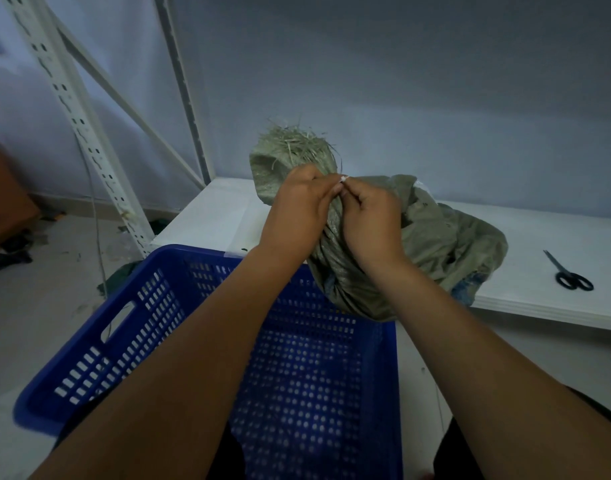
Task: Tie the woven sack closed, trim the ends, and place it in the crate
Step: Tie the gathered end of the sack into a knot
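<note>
A grey-green woven sack (449,237) lies on the low white platform (553,237), its gathered neck with frayed ends (293,143) standing up at the left. My left hand (297,202) and my right hand (373,216) meet at the neck, fingers pinched on a small white tie (344,178) between them. The blue perforated crate (318,375) sits empty on the floor just in front of the sack, under my forearms. Black scissors (571,275) lie on the platform to the right, apart from both hands.
A white slotted metal shelf frame (82,123) stands at the left against the blue-grey wall. Dark scraps and a brown object (6,202) lie on the floor at the far left. The platform's front edge runs to the right of the crate.
</note>
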`<state>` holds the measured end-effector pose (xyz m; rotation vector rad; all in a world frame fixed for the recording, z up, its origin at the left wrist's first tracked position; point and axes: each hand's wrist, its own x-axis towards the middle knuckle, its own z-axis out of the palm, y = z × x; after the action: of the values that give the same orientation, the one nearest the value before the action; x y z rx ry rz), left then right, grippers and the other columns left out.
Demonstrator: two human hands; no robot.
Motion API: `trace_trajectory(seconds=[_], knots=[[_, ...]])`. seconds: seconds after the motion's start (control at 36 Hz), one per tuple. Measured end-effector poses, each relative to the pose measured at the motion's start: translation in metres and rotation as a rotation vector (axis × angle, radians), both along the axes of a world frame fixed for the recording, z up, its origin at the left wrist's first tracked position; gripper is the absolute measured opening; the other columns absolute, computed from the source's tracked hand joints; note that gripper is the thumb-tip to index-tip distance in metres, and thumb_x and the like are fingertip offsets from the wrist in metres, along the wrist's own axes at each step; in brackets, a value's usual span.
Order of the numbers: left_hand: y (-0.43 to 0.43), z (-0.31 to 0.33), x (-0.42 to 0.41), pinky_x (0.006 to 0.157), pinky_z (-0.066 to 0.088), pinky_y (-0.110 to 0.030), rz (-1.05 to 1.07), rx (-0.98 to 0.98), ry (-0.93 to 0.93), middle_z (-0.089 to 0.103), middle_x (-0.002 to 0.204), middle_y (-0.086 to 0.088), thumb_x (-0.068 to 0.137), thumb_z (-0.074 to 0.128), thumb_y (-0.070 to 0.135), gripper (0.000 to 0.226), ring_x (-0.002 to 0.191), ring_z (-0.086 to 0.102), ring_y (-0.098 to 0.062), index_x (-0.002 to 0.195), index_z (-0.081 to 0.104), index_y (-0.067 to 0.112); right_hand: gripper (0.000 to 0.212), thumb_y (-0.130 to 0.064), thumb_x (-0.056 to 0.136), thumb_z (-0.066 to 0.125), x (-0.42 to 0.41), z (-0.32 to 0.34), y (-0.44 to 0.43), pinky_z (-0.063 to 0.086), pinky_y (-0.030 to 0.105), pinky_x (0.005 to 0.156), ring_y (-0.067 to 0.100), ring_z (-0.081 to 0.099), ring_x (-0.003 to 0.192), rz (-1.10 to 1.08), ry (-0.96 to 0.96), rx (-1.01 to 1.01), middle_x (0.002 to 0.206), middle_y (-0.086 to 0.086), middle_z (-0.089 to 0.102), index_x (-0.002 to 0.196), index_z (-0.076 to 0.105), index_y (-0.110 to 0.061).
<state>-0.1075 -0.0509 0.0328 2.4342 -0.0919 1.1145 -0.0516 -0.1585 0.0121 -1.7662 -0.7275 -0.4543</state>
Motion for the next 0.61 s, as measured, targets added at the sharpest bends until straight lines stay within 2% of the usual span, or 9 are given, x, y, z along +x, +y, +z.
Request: trace_trajectory(seconds=[0.08, 0.17, 0.28, 0.31, 0.39, 0.47, 0.56, 0.61], knots=[[-0.001, 0.0, -0.001, 0.063, 0.03, -0.021, -0.012, -0.043, 0.011, 0.044, 0.075, -0.002, 0.096, 0.057, 0.013, 0.021, 0.076, 0.046, -0.016, 0.104, 0.076, 0.007, 0.026, -0.001, 0.099, 0.053, 0.0, -0.001, -0.001, 0.032, 0.014, 0.053, -0.002, 0.039, 0.052, -0.032, -0.069, -0.071, 0.061, -0.005, 0.054, 0.082, 0.072, -0.007], [-0.001, 0.001, -0.001, 0.063, 0.033, -0.021, -0.01, -0.083, 0.031, 0.048, 0.076, -0.001, 0.096, 0.059, 0.014, 0.02, 0.075, 0.049, -0.015, 0.102, 0.077, 0.008, 0.025, 0.001, 0.097, 0.053, 0.0, 0.0, -0.002, 0.029, 0.01, 0.054, -0.005, 0.04, 0.052, -0.059, -0.119, -0.11, 0.061, -0.006, 0.053, 0.083, 0.072, -0.006], [0.0, 0.001, -0.001, 0.08, 0.043, -0.02, -0.016, -0.109, 0.029, 0.064, 0.094, -0.007, 0.096, 0.06, 0.015, 0.024, 0.091, 0.059, -0.017, 0.117, 0.071, 0.01, 0.025, -0.002, 0.097, 0.054, 0.001, 0.001, -0.001, 0.029, 0.009, 0.053, -0.005, 0.041, 0.051, -0.053, -0.115, -0.113, 0.06, -0.006, 0.053, 0.083, 0.073, -0.005], [0.001, 0.0, -0.001, 0.082, 0.046, -0.022, -0.014, -0.111, 0.02, 0.065, 0.097, -0.009, 0.095, 0.06, 0.014, 0.025, 0.093, 0.061, -0.018, 0.118, 0.071, 0.009, 0.025, -0.002, 0.098, 0.053, 0.001, 0.002, -0.001, 0.029, 0.009, 0.052, -0.004, 0.041, 0.05, -0.049, -0.1, -0.114, 0.058, -0.006, 0.052, 0.081, 0.072, -0.005], [0.001, 0.0, 0.0, 0.077, 0.051, -0.027, -0.003, -0.114, -0.01, 0.065, 0.089, -0.009, 0.093, 0.063, 0.012, 0.021, 0.085, 0.062, -0.019, 0.11, 0.074, 0.008, 0.028, -0.003, 0.098, 0.053, 0.0, 0.003, 0.0, 0.03, 0.015, 0.05, -0.001, 0.04, 0.049, -0.026, -0.011, -0.109, 0.055, -0.01, 0.049, 0.077, 0.069, -0.01], [0.0, 0.0, 0.0, 0.078, 0.05, -0.023, 0.013, -0.121, -0.024, 0.068, 0.09, -0.007, 0.094, 0.062, 0.012, 0.02, 0.085, 0.062, -0.016, 0.107, 0.076, 0.011, 0.026, -0.004, 0.098, 0.05, -0.005, 0.005, 0.001, 0.033, 0.019, 0.051, 0.006, 0.044, 0.053, 0.049, 0.132, -0.077, 0.062, 0.003, 0.06, 0.085, 0.071, -0.011], [0.0, -0.001, 0.0, 0.077, 0.051, -0.027, 0.027, -0.122, -0.022, 0.069, 0.09, -0.006, 0.094, 0.061, 0.013, 0.022, 0.084, 0.062, -0.015, 0.111, 0.075, 0.013, 0.025, -0.008, 0.097, 0.05, -0.01, 0.008, 0.004, 0.036, 0.021, 0.051, 0.006, 0.045, 0.052, 0.084, 0.266, 0.066, 0.069, 0.003, 0.065, 0.097, 0.073, -0.017], [0.001, 0.0, 0.0, 0.076, 0.051, -0.029, 0.022, -0.115, -0.027, 0.069, 0.089, -0.006, 0.095, 0.061, 0.014, 0.023, 0.082, 0.062, -0.016, 0.112, 0.075, 0.012, 0.021, -0.014, 0.098, 0.051, -0.01, 0.01, 0.005, 0.044, 0.029, 0.06, 0.012, 0.056, 0.061, 0.056, 0.312, 0.164, 0.074, 0.001, 0.067, 0.094, 0.071, -0.018]])
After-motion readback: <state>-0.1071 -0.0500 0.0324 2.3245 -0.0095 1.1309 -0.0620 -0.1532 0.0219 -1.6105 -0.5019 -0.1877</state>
